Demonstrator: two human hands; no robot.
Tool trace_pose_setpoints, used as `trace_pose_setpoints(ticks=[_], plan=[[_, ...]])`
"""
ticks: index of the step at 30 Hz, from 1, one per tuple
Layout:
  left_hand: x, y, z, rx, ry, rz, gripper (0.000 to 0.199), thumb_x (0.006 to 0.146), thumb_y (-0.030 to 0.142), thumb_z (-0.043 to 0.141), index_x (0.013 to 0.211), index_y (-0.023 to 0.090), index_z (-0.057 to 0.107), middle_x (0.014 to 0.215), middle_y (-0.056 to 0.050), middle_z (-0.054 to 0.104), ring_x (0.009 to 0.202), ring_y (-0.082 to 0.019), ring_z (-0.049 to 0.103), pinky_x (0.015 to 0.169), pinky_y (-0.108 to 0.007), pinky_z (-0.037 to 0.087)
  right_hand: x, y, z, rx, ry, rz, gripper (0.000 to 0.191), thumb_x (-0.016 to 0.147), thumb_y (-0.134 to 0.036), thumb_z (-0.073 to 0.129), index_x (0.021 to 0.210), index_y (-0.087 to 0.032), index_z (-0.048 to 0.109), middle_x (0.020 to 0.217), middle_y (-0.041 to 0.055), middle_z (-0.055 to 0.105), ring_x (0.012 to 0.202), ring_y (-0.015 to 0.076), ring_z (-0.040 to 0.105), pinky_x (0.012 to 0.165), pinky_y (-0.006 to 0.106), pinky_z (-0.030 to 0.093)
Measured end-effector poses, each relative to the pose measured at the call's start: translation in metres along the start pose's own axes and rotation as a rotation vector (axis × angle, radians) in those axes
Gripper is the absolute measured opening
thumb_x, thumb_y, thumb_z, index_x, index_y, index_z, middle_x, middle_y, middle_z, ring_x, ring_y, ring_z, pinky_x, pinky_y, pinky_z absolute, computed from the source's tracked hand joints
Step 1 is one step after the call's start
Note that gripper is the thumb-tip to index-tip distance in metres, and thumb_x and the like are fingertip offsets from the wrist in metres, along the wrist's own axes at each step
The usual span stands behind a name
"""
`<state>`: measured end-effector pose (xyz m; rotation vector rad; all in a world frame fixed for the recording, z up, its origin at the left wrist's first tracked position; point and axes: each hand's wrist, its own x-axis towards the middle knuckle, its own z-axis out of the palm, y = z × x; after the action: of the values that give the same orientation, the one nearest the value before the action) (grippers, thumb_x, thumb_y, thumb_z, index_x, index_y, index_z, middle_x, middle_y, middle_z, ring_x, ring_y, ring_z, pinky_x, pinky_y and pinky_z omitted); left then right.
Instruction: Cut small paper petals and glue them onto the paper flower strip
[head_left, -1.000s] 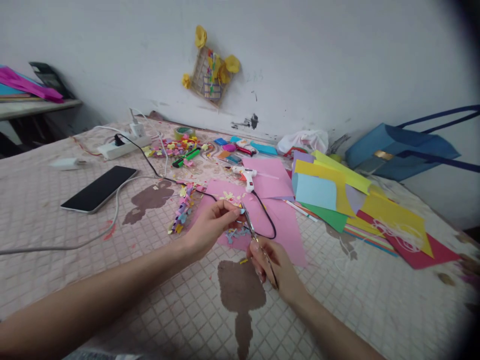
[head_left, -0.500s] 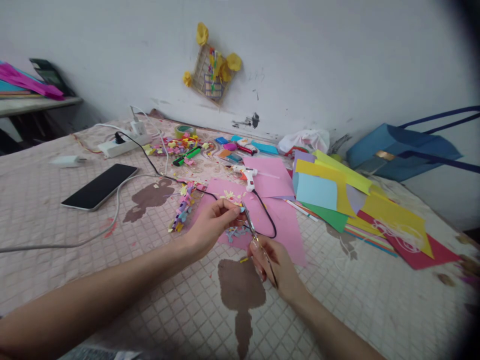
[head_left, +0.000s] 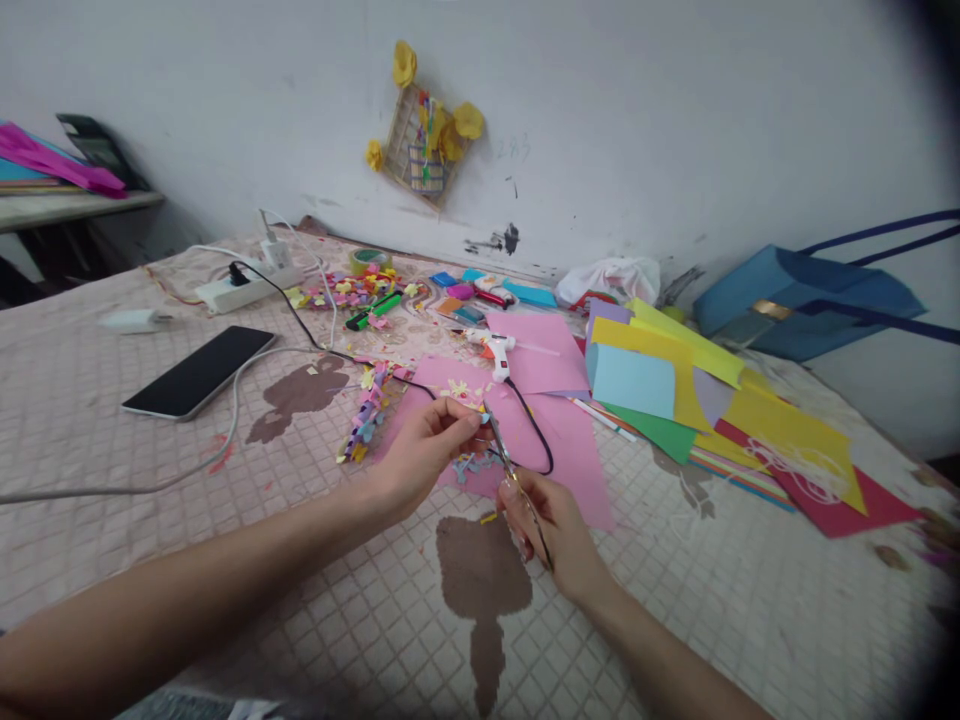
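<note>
My left hand (head_left: pixel 442 440) pinches a small light-blue piece of paper (head_left: pixel 484 418) between thumb and fingers. In my right hand (head_left: pixel 546 525) is a pair of scissors (head_left: pixel 501 446), its blades pointing up and touching or nearly touching the blue piece. Beneath both hands lies a sheet of pink paper (head_left: pixel 581 470) with light-blue cuttings (head_left: pixel 471 466) and pale yellow bits (head_left: pixel 463 392) on it. To the left of my left hand rests a strip covered in colourful paper pieces (head_left: pixel 369 412). A white glue gun (head_left: pixel 496 352) with a black cord lies just beyond the hands.
A tablet-like black device (head_left: pixel 201 372) and a power strip (head_left: pixel 244 288) with cables are on the left. Coloured paper sheets (head_left: pixel 660 375) pile up on the right, near a blue bag (head_left: pixel 802 300). Green tape (head_left: pixel 370 262) and a green cutter (head_left: pixel 375 311) lie behind.
Hardly anything differs. Both hands hold the same place, with the scissors at the blue piece; the view has shifted very slightly.
</note>
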<state>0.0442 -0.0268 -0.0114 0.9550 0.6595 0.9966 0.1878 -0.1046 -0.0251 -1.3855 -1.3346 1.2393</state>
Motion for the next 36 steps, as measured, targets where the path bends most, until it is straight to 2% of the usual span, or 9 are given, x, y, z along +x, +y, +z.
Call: trace_pose_setpoints(ticks=[18,27,31,36], plan=[[0.001,-0.003,0.000,0.014,-0.005,0.020,0.015,0.076,0.023,0.061,0.071,0.014,0.050,0.072,-0.002,0.059,0.066,-0.011,0.055,0.068,-0.028,0.043,0.003,0.005,0.000,-0.040,0.010,-0.038,0.038,0.083,-0.051,0.047,0.065,-0.018,0.043,0.049,-0.0071,0.036,0.040,0.0063,0.034,0.039,0.020,0.027],[0.003,0.001,-0.001,-0.004,-0.009,-0.018,0.014,0.075,0.021,0.063,0.072,0.013,0.052,0.072,-0.002,0.061,0.069,-0.011,0.059,0.071,-0.027,0.045,0.003,0.003,-0.001,-0.010,-0.001,0.018,0.044,0.079,-0.059,0.046,0.064,-0.018,0.045,0.043,-0.0082,0.035,0.035,0.0054,0.031,0.035,0.018,0.025],[0.005,0.006,-0.003,-0.017,-0.057,-0.058,0.015,0.074,0.020,0.064,0.071,0.012,0.052,0.073,-0.003,0.064,0.071,-0.012,0.061,0.073,-0.028,0.046,0.002,-0.006,-0.006,0.060,-0.080,0.068,0.047,0.076,-0.062,0.048,0.063,-0.017,0.046,0.040,-0.0085,0.034,0.035,0.0052,0.030,0.035,0.018,0.027],[0.008,0.009,-0.006,-0.004,-0.110,-0.069,0.017,0.073,0.022,0.066,0.072,0.012,0.052,0.075,-0.004,0.065,0.073,-0.013,0.063,0.074,-0.029,0.047,0.002,-0.011,-0.011,0.038,-0.078,0.089,0.049,0.074,-0.065,0.048,0.065,-0.017,0.047,0.039,-0.0093,0.033,0.033,0.0051,0.028,0.033,0.018,0.027]])
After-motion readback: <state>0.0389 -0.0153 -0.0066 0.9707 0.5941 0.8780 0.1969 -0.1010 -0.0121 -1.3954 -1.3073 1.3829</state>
